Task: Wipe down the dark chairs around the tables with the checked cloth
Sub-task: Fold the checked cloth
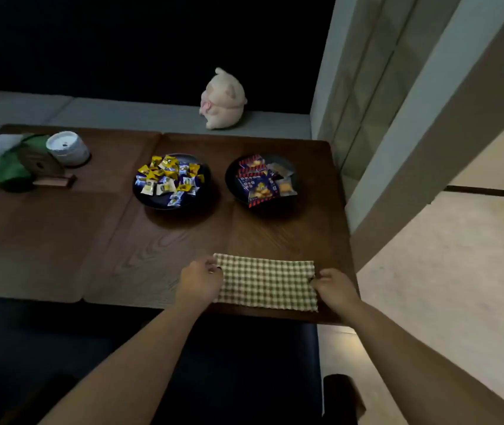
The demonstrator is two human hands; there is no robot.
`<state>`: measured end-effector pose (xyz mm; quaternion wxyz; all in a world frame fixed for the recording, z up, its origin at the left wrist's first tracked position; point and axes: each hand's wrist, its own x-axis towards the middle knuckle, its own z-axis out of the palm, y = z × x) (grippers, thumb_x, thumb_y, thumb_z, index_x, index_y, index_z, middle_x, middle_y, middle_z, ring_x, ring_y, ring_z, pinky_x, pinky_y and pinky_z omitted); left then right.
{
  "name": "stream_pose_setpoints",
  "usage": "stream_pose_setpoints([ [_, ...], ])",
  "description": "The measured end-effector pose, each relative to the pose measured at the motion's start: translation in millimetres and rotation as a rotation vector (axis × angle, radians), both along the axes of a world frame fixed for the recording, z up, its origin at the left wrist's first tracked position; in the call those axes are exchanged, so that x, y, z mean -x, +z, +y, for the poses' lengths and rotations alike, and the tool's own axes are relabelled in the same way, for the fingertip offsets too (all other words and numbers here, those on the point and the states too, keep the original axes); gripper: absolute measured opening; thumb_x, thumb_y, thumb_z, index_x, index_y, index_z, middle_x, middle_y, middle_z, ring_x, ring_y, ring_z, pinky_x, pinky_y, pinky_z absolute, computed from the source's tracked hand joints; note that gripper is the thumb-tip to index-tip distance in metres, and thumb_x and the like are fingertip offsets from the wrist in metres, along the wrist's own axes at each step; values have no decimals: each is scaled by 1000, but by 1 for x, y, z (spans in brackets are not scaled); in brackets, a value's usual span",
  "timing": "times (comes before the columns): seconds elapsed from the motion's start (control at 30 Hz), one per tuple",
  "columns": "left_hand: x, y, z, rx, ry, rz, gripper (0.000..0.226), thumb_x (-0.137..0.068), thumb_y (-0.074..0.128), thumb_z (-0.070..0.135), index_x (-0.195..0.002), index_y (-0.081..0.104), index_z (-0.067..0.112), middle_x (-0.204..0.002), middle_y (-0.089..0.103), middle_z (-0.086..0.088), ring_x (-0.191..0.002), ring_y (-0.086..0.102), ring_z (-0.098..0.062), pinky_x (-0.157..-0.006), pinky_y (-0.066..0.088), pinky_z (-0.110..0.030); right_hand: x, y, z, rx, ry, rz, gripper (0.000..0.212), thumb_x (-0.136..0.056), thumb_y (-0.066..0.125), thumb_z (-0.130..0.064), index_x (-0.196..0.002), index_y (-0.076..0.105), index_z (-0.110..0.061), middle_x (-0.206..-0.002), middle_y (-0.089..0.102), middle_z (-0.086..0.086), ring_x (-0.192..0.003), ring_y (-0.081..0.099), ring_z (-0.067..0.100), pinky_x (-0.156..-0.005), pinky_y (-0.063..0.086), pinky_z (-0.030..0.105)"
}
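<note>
Fingers of left hand (199, 282) curl onto left edge of checked cloth (265, 283), seemingly pinching it; view dim. Right hand (333, 286) fingers curl at right edge, gripping it. Cloth lies flat at near edge of wooden table (164, 250). Dark chair (244, 372) below. Two snack bowls (172, 180) beyond.
</note>
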<state>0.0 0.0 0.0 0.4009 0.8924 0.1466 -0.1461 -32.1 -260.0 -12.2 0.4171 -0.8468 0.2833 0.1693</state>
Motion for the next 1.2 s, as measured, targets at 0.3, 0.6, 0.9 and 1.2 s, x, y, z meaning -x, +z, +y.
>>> stream_pose_setpoints([
  [0.3, -16, -35, -18, -66, 190, 59, 63, -81, 75, 29, -133, 44, 12, -132, 41, -8, -117, 47, -24, -89, 48, -35, -14, -27, 29, 71, -155, -43, 50, -81, 67, -22, -124, 45, -10, -117, 53, 11, -99, 56, 28, -83, 49, 34],
  [0.6, 4, -10, -6, 416, 316, 171, 18, -86, 70, 21, -103, 68, 17, -100, 71, -3, -88, 68, -20, -69, 57, -32, -4, -9, 33, -212, -260, -53, 24, -79, 69, -19, -101, 62, -14, -95, 65, 3, -88, 62, 19, -75, 54, 33],
  [0.9, 47, 87, 9, 643, 383, -199, 22, -86, 70, 7, -104, 57, 9, -92, 73, -10, -79, 69, -16, -69, 56, -30, 42, 84, 34, -461, -405, -384, 24, -85, 65, -6, -108, 60, -11, -100, 66, 2, -83, 63, 10, -58, 46, 18],
  [1.2, 130, 167, 67, 562, 186, -528, 15, -89, 67, 12, -79, 66, 24, -74, 70, 8, -63, 61, 7, -59, 49, -14, 148, 181, 91, -403, -393, -671, 16, -89, 64, -13, -104, 68, -14, -97, 71, -3, -91, 65, 10, -81, 53, 30],
])
